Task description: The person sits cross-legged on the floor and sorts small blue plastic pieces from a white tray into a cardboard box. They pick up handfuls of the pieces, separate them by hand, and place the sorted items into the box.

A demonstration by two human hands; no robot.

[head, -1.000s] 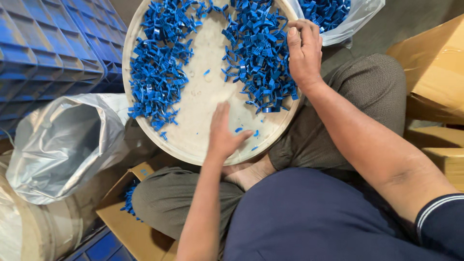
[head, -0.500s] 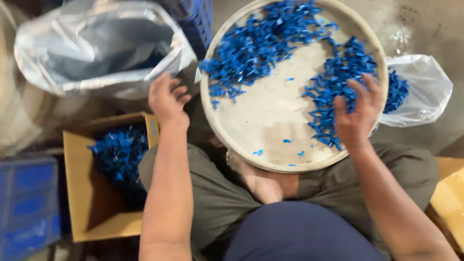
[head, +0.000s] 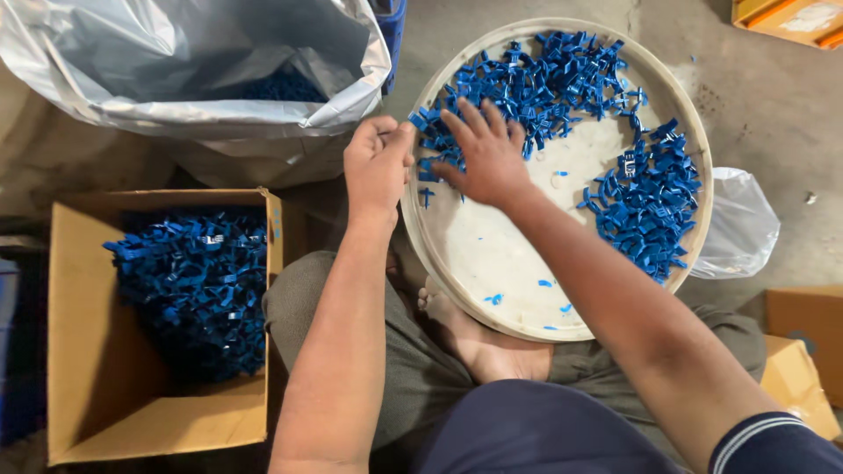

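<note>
I note the right hand [head: 488, 158] has crossed from the tray's right pile to the far-left blue clips [head: 527, 83], fingers spread flat on them. The left hand [head: 378, 162], earlier open over the cardboard box [head: 158, 434], now rests curled at the round tray [head: 421, 237] rim; contents hidden.

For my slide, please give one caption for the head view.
Right hand spread on blue plastic pieces in round tray; left hand at rim.
</note>
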